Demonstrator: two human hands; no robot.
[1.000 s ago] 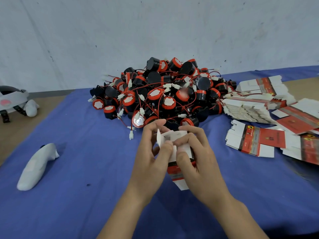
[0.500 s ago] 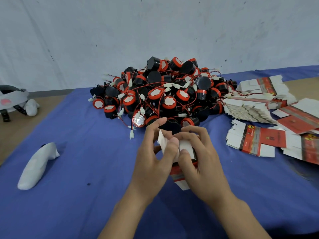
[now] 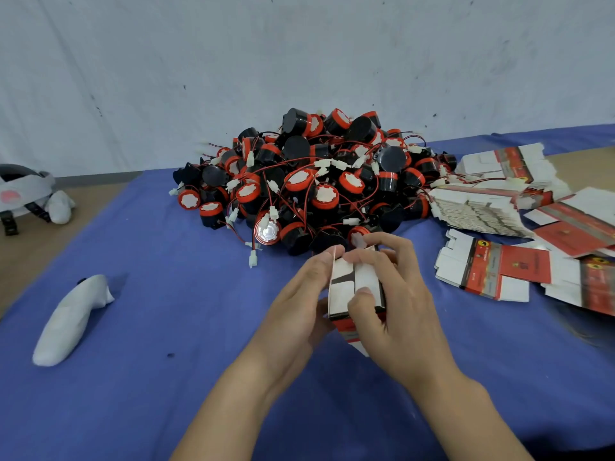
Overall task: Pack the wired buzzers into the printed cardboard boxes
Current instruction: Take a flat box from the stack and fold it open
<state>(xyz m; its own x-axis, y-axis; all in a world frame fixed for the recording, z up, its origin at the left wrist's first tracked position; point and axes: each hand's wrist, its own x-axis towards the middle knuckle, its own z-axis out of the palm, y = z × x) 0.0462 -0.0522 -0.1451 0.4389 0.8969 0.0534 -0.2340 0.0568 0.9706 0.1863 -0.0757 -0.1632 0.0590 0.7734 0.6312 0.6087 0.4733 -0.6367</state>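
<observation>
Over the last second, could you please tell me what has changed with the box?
The white end flaps of the box, raised before, are now folded flat. The left hand and right hand still grip it. The buzzer pile and flat cartons have not moved.

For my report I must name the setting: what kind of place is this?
Probably a small hand-packing workstation: a big heap of wired buzzers, stacks of flat printed boxes beside it, and the left hand and right hand holding one box above a blue cloth.
</observation>
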